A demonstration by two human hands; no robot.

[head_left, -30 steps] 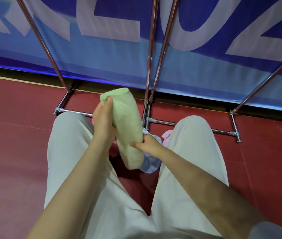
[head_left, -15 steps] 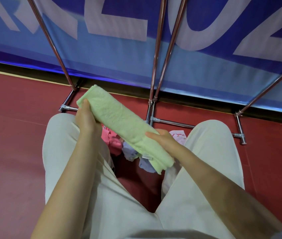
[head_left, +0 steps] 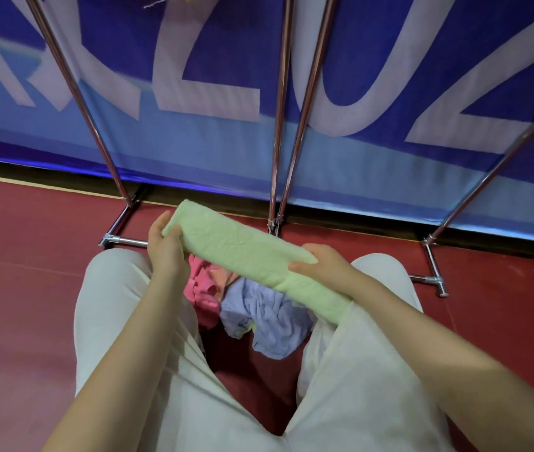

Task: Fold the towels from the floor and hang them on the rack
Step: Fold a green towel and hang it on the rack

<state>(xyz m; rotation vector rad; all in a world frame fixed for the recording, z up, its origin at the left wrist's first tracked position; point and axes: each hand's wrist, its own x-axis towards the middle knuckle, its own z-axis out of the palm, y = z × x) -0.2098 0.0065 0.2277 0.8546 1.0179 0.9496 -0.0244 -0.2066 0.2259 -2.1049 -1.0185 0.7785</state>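
Down between the person's knees, a folded green towel (head_left: 249, 256) is held up off the floor, running slantwise from upper left to lower right across the middle of the view. At its upper end the left hand (head_left: 167, 252) grips it, thumb curled over the top face and the other fingers wrapped round the far edge. Nearer the lower end the right hand (head_left: 321, 264) holds it from the side, thumb laid flat across the top face while the fingers go underneath, where they are hidden, so how tightly they close cannot be told; a short stretch of towel sticks out past this hand and lies against the right trouser leg (head_left: 366, 353). Both legs, in pale trousers, are spread apart, the left trouser leg (head_left: 118, 321) below the left forearm. On the dark red floor (head_left: 30, 288) between them lies a loose heap of unfolded cloths: a pink towel (head_left: 202, 288) just beneath the left wrist and a crumpled lilac-blue towel (head_left: 268, 318) directly under the green one. Beyond the hands stand the chrome tubes of the rack (head_left: 277, 158), its uprights fanning upward out of view and its feet resting on the floor. Behind it hangs a blue banner (head_left: 389, 60) with large white letters.
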